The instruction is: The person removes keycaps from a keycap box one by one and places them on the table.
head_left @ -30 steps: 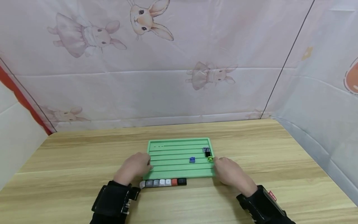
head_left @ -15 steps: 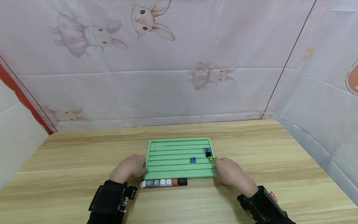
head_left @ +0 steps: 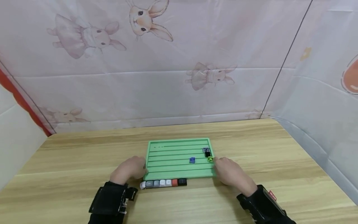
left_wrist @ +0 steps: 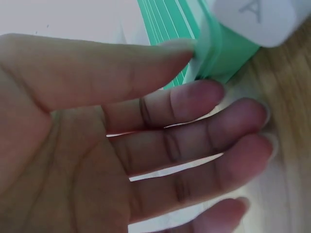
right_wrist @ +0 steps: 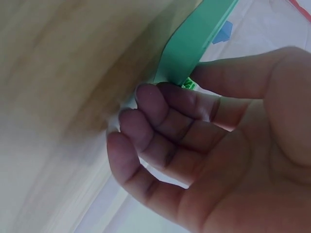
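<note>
A shallow green tray (head_left: 173,165) with raised ridges lies on the table between both hands. My left hand (head_left: 130,169) pinches its left edge, thumb on the rim and index finger against the side. At the opposite edge, my right hand (head_left: 230,171) grips the tray between thumb and curled fingers. On the tray sit small blocks like keyboard switches: a blue one (head_left: 192,160), a lime green one (head_left: 210,159) near the right hand, a black one (head_left: 207,154) and a greyish purple one (head_left: 205,150).
A row of keycaps (head_left: 162,183) in grey, white, red and black lies along the tray's near edge. One pale keycap (left_wrist: 260,19) bears an A. Behind the wooden table (head_left: 92,149) hangs a rabbit-print cloth (head_left: 139,96).
The left hand has drawn back leftward from over the tray to its left edge. The right hand, the blocks and the keycap row stay as they were.
</note>
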`<state>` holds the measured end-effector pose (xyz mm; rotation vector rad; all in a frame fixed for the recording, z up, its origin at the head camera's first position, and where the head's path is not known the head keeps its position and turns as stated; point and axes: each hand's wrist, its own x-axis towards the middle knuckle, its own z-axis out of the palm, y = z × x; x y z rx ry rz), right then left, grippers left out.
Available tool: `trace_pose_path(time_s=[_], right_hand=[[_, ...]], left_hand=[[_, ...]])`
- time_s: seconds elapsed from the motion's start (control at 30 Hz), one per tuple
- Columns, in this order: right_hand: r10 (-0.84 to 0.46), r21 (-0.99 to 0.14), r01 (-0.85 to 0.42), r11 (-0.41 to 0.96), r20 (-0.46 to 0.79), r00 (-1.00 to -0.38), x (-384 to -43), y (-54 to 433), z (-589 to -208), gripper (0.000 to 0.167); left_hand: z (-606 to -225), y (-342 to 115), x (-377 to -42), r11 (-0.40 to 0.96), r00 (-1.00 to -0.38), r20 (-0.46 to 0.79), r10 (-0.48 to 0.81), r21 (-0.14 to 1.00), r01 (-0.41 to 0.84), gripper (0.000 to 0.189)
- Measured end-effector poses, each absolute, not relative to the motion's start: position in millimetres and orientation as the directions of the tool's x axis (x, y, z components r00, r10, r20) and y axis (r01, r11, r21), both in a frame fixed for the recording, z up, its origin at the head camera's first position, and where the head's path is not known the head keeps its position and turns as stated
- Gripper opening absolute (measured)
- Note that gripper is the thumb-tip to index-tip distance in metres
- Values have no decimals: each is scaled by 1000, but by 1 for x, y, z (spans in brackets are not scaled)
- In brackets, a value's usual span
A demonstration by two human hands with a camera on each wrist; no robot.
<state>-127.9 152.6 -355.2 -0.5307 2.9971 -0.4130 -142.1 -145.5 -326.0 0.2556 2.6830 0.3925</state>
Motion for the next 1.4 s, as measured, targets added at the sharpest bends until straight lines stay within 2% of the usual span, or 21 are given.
trace_pose_path(time_s=[0.4, 0.6, 0.8, 1.03, 1.4], right_hand=[[-218, -327, -178, 928, -89, -972, -127, 150, -349, 16], [-121, -401, -88, 912, -58, -991, -129, 151, -343, 18], [-125, -401, -121, 908, 17, -992, -133, 152, -332, 8], [-148, -427, -147, 892, 31, -988, -137, 147, -317, 16], [-192, -470, -179, 865, 21, -981, -143, 123, -311, 17]], left_hand=[[-322, -142, -140, 943, -892, -377, 250, 305, 135, 20], [-323, -143, -140, 947, -892, -384, 239, 297, 126, 17], [-323, -144, -139, 948, -890, -386, 242, 288, 133, 16], [-322, -143, -139, 951, -893, -381, 239, 278, 135, 14], [-324, -143, -140, 950, -889, -387, 243, 281, 138, 19]])
